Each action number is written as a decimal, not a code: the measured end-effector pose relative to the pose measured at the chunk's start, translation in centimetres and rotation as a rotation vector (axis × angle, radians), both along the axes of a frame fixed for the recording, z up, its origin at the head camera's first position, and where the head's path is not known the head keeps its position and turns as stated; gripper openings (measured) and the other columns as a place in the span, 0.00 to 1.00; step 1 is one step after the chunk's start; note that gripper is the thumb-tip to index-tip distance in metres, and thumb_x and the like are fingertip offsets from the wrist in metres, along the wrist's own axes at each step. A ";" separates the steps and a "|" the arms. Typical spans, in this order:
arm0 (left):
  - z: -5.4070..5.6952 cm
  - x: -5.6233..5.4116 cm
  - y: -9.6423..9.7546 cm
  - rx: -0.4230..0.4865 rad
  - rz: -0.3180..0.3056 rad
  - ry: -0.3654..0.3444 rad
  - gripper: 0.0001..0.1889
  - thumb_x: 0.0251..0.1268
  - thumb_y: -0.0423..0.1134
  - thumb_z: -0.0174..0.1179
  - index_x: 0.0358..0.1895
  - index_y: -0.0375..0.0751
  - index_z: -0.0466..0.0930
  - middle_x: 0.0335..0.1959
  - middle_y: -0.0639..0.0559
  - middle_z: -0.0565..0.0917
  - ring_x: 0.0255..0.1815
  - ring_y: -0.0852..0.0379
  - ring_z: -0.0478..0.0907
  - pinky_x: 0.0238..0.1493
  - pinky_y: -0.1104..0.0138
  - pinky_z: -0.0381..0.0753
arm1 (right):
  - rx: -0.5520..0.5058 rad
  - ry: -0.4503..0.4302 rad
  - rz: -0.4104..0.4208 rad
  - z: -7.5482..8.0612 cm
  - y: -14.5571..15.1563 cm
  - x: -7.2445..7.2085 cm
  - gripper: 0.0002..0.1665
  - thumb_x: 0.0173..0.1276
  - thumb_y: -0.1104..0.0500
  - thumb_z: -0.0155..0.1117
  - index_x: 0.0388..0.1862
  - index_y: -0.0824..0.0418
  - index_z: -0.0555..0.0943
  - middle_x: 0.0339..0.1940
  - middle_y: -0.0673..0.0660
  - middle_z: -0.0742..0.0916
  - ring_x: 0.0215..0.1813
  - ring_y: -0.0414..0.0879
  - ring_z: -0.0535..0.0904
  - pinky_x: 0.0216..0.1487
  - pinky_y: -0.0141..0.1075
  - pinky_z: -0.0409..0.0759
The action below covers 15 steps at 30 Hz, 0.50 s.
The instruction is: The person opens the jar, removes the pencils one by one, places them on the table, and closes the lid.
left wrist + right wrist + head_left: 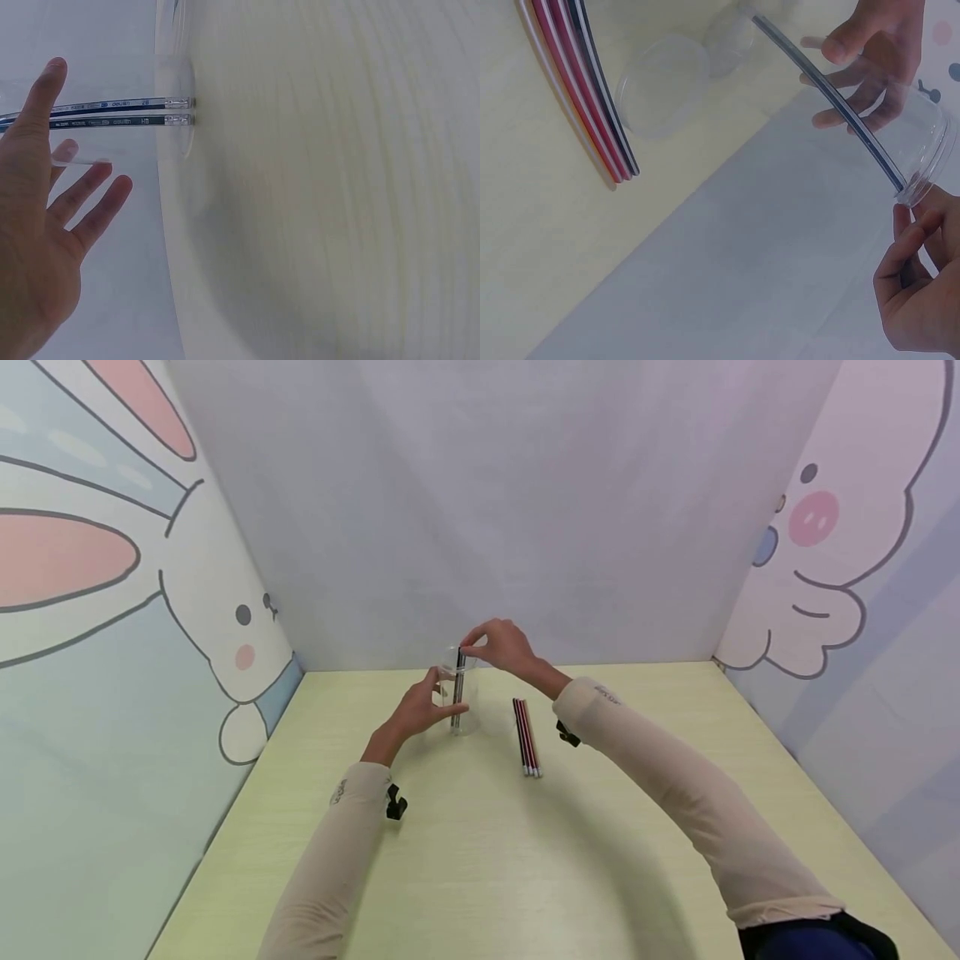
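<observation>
My left hand (416, 706) grips a clear cup (470, 683) from its left side, thumb in front and fingers behind. Inside the cup stand two dark pencils (120, 112), slightly tilted, with their metal-banded eraser ends down at the base. At the cup's rim, my right hand (502, 647) pinches the upper ends of these pencils between thumb and fingertips, as the right wrist view (922, 277) also shows. On the table to the right of the cup lie several more pencils (528, 737) side by side, in black, red and orange, eraser ends toward me.
A clear round piece (664, 86) shows on the pale yellow table (465, 860) between the loose pencils and the cup. A grey wall (510, 510) rises close behind the cup. Side walls with cartoon animals (217, 635) flank the table.
</observation>
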<state>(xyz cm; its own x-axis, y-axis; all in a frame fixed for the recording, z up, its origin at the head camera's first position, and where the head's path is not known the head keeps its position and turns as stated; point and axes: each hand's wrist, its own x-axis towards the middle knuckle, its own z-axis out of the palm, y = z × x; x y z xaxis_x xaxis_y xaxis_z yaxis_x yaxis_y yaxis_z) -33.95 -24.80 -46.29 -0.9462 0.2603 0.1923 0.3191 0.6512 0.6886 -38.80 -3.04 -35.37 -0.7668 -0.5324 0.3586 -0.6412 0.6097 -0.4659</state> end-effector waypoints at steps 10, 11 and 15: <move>-0.3 -0.1 -0.3 0.005 0.000 -0.002 0.37 0.65 0.56 0.72 0.69 0.48 0.62 0.72 0.40 0.74 0.64 0.45 0.75 0.54 0.47 0.80 | -0.015 0.061 0.025 -0.2 -0.4 0.5 0.10 0.71 0.54 0.74 0.46 0.57 0.93 0.49 0.55 0.91 0.43 0.47 0.84 0.42 0.41 0.83; -0.3 -0.1 -0.2 0.005 0.000 -0.003 0.37 0.65 0.56 0.72 0.69 0.48 0.62 0.72 0.41 0.74 0.64 0.45 0.75 0.54 0.47 0.80 | -0.021 0.068 0.034 -0.3 -0.5 0.6 0.10 0.70 0.54 0.75 0.45 0.57 0.93 0.49 0.55 0.90 0.48 0.48 0.84 0.46 0.42 0.83; -0.3 -0.2 -0.2 -0.003 0.013 -0.008 0.37 0.65 0.57 0.72 0.68 0.48 0.62 0.72 0.40 0.73 0.65 0.45 0.75 0.55 0.47 0.80 | -0.027 0.075 0.054 -0.7 -0.7 0.5 0.09 0.70 0.54 0.75 0.45 0.55 0.93 0.50 0.53 0.90 0.54 0.49 0.84 0.52 0.44 0.83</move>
